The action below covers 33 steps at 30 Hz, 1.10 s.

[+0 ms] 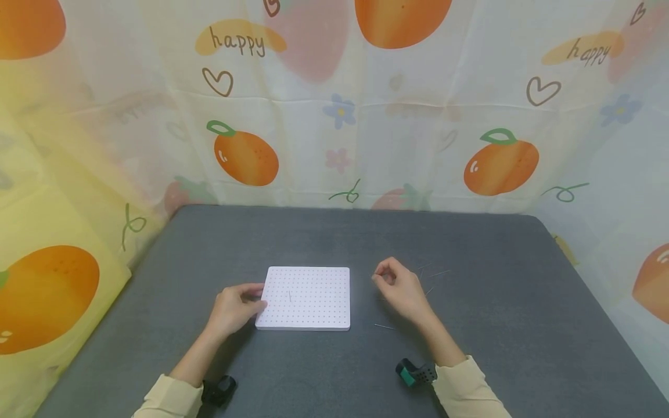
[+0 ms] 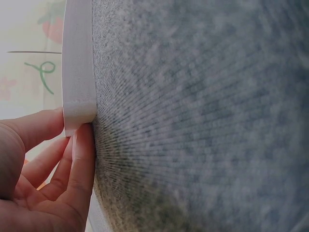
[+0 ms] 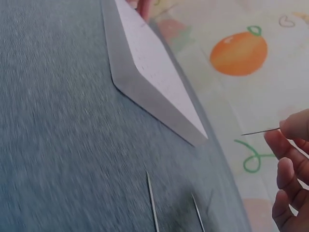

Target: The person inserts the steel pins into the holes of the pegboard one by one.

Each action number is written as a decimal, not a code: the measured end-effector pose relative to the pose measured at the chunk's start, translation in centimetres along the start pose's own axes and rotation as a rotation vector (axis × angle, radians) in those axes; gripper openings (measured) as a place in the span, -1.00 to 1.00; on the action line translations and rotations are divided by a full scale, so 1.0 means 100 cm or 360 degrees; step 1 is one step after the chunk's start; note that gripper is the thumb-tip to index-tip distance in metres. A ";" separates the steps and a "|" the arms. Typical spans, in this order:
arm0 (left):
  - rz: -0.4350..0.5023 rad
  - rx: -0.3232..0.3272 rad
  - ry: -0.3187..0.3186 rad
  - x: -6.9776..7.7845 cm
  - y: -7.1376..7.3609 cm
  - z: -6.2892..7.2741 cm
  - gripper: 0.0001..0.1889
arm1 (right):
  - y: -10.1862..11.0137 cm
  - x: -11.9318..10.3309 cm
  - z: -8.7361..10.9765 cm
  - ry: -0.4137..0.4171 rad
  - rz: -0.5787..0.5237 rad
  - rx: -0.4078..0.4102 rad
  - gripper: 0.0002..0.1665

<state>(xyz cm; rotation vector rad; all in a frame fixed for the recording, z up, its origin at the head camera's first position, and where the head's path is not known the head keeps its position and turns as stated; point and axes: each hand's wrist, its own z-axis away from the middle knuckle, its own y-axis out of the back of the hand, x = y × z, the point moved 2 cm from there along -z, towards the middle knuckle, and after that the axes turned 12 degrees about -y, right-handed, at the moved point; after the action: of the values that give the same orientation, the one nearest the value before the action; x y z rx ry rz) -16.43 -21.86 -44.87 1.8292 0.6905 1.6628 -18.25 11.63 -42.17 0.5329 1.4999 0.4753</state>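
A white pegboard (image 1: 319, 299) with rows of small holes lies flat on the dark table. At its left edge, my left hand (image 1: 233, 307) pinches the board, thumb on top and fingers along the side. One thin needle (image 1: 290, 296) stands upright in the left part of the board; the left wrist view also shows this needle (image 2: 34, 51) sticking out from the top face. To the right of the board, my right hand (image 1: 402, 287) is raised over the table. Between its thumb and index finger it pinches another needle (image 3: 260, 131), the tip projecting beyond the fingertips.
Several loose needles lie on the grey table (image 1: 496, 302) around my right hand, one needle (image 1: 384, 326) nearer me and another needle (image 1: 440, 273) farther back. A printed cloth (image 1: 397, 145) hangs behind the table. Dark bands circle both wrists.
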 end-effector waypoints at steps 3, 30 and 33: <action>0.0000 0.0003 0.0000 0.000 0.000 0.000 -0.56 | -0.007 -0.005 0.000 0.0016 0.0003 0.0009 -0.92; 0.0029 -0.0028 0.0045 0.001 0.001 0.001 -0.56 | -0.057 -0.042 0.000 0.0207 -0.0019 -0.0096 -0.91; 0.0036 -0.0032 0.0052 0.001 0.001 0.001 -0.56 | -0.061 -0.045 -0.002 0.0228 0.0002 -0.0107 -0.92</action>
<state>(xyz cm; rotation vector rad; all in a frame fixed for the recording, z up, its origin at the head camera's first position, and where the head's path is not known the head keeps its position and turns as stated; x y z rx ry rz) -16.37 -21.84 -44.71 1.8058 0.6667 1.7120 -18.73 4.06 -42.30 0.4550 1.6145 0.5728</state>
